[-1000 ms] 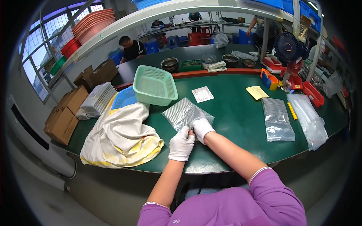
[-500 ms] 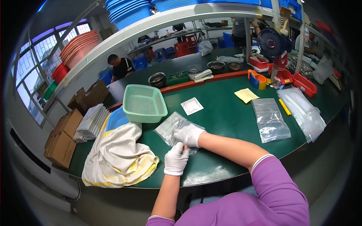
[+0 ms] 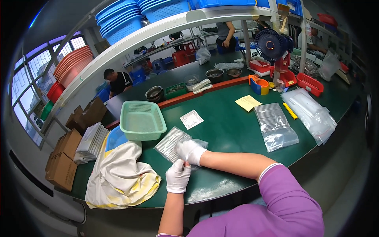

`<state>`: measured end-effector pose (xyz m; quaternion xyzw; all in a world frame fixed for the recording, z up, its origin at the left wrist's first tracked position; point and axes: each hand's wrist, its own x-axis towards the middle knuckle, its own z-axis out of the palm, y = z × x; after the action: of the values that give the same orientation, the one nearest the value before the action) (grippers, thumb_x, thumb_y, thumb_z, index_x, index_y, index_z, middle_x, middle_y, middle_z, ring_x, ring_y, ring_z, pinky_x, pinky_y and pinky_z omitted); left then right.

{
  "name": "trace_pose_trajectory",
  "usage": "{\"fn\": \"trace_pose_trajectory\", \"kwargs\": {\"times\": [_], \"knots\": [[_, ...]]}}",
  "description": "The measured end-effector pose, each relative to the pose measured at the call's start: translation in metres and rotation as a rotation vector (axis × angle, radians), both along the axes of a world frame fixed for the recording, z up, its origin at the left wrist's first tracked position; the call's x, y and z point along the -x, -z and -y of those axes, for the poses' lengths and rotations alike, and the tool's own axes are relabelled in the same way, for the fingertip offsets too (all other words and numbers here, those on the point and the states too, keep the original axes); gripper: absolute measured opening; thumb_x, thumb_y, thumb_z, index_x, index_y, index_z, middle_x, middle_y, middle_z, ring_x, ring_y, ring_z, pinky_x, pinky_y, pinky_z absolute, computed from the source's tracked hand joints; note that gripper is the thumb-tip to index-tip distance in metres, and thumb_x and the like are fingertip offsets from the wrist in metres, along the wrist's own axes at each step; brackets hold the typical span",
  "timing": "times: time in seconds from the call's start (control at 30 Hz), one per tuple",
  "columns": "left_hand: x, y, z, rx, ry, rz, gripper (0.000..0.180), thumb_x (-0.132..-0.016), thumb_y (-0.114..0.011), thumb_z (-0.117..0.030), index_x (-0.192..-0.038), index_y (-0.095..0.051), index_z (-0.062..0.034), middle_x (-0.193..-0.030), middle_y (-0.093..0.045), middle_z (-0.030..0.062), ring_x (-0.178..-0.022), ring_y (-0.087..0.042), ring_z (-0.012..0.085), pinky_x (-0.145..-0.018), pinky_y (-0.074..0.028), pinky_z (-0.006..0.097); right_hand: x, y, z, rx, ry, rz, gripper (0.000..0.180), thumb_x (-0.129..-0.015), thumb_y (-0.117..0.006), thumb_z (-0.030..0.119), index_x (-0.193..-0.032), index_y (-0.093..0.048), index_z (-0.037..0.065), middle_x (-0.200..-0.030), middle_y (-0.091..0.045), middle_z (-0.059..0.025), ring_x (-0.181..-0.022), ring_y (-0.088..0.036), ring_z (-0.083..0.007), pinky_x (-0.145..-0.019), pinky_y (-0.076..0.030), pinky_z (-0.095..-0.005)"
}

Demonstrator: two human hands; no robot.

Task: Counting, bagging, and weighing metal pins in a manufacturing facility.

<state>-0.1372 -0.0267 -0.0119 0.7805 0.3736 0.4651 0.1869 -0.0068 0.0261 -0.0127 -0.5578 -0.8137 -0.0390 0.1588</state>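
Just in front of the green basket [image 3: 142, 120] on the desk [image 3: 233, 134], we work at one clear bag [image 3: 173, 143] lying flat. Our right hand [image 3: 190, 152] presses on its near edge, fingers curled; our left hand [image 3: 177, 177] pinches closed at that edge, though on what we cannot tell. Well right of the basket lie more bags [image 3: 275, 126], seemingly still to do. The basket looks empty, so we judge the work early.

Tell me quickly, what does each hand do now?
Left hand: closed, pinching the near edge of the clear bag.
Right hand: fingers curled, resting on the same bag.
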Motion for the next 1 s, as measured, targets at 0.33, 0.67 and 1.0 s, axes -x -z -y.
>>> {"fn": "trace_pose_trajectory", "kwargs": {"times": [0.33, 0.67, 1.0], "knots": [[0.004, -0.004, -0.004, -0.170, 0.024, -0.073, 0.013, -0.074, -0.065, -0.011, -0.070, -0.053, -0.0063, -0.057, -0.052, 0.0077, -0.046, -0.052, 0.0207, -0.045, -0.041, 0.029, 0.005, -0.005, 0.008, 0.027, 0.018, -0.126, 0.036, -0.071, -0.057, 0.019, -0.101, -0.052, 0.000, -0.105, -0.053, -0.0167, -0.092, -0.056, -0.0313, -0.075, -0.047, -0.0387], [-0.001, -0.006, 0.000, -0.208, 0.054, -0.151, 0.013, -0.071, -0.064, -0.007, -0.070, -0.051, -0.0069, -0.062, -0.054, 0.0092, -0.052, -0.054, 0.0256, -0.047, -0.042, 0.031, 0.008, 0.008, -0.020, -0.128, -0.101, -0.093, 0.039, -0.075, -0.053, 0.027, -0.107, -0.054, 0.005, -0.115, -0.048, -0.0107, -0.114, -0.041, -0.0283, -0.093, -0.034, -0.0407], [0.002, -0.010, 0.002, -0.224, 0.070, -0.185, 0.012, -0.070, -0.064, -0.007, -0.072, -0.052, -0.0075, -0.061, -0.055, 0.0083, -0.052, -0.055, 0.0242, -0.047, -0.043, 0.030, -0.010, 0.008, 0.007, -0.057, -0.098, 0.043, 0.056, -0.075, -0.053, 0.029, -0.123, -0.039, 0.004, -0.130, -0.035, -0.0190, -0.120, -0.034, -0.0336, -0.099, -0.029, -0.0406]]}}
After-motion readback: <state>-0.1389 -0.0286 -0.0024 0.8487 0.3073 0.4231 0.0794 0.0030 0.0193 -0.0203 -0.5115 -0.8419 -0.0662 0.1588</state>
